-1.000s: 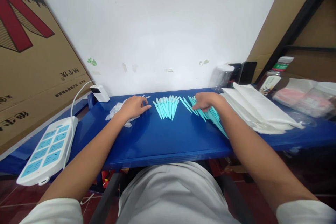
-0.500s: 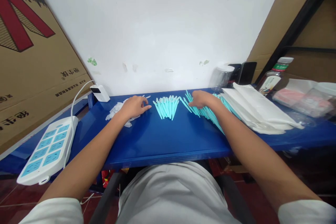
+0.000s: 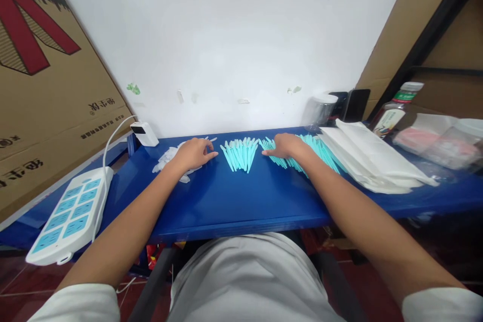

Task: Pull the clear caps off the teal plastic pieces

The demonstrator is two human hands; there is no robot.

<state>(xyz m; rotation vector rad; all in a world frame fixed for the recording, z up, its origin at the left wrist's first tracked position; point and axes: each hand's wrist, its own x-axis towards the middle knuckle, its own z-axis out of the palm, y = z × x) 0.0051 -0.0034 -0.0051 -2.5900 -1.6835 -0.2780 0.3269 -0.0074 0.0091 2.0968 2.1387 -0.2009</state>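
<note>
On the blue table, a fan of slim teal sticks (image 3: 240,156) with pale, translucent far ends lies in the middle. To its left is a loose pile of small, clear whitish pieces (image 3: 166,157). My left hand (image 3: 194,153) rests over that pile, thumb and fingers apart, with nothing visible between them. On the right, my right hand (image 3: 286,146) lies palm down on a wider spread of teal sticks (image 3: 320,151). Its thumb stretches out toward the middle fan; the other fingers are partly hidden behind the hand.
White packets (image 3: 372,156) lie right of the sticks, near a bottle (image 3: 394,110), a clear jar (image 3: 321,110) and pink items in clear plastic (image 3: 433,141). A power strip (image 3: 71,216) and a white plug-like device (image 3: 145,133) stand left. A white wall (image 3: 241,45) rises behind the table.
My right hand has flattened and its thumb has swung left. The teal sticks under it have shifted, with their left end lying more evenly. My left hand has stayed in place.
</note>
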